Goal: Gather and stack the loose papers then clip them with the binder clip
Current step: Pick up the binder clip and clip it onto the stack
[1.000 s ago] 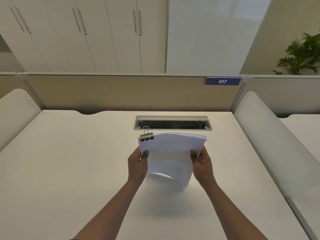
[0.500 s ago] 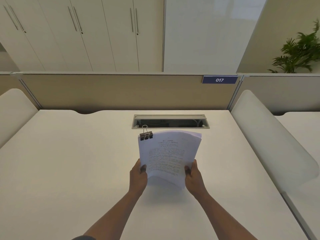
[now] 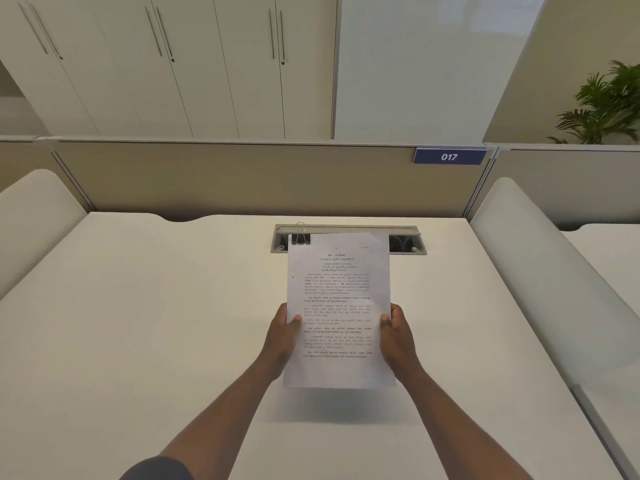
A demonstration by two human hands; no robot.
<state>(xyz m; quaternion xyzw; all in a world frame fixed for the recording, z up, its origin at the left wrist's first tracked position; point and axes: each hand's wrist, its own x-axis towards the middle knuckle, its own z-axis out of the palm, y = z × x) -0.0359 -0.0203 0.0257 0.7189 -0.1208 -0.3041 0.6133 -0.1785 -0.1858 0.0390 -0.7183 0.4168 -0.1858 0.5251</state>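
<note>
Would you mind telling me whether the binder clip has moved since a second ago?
Yes. The binder clip has moved away from the person, from just short of the desk's cable slot to overlapping its near-left corner.

The papers hide most fingers of both hands and part of the cable tray

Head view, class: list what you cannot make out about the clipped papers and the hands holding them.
- Sheet count: top page of the papers covers the rest.
- Fingers of left hand and right hand: behind the stack.
- Print: too small.
- Binder clip rear jaw: hidden by paper.
</note>
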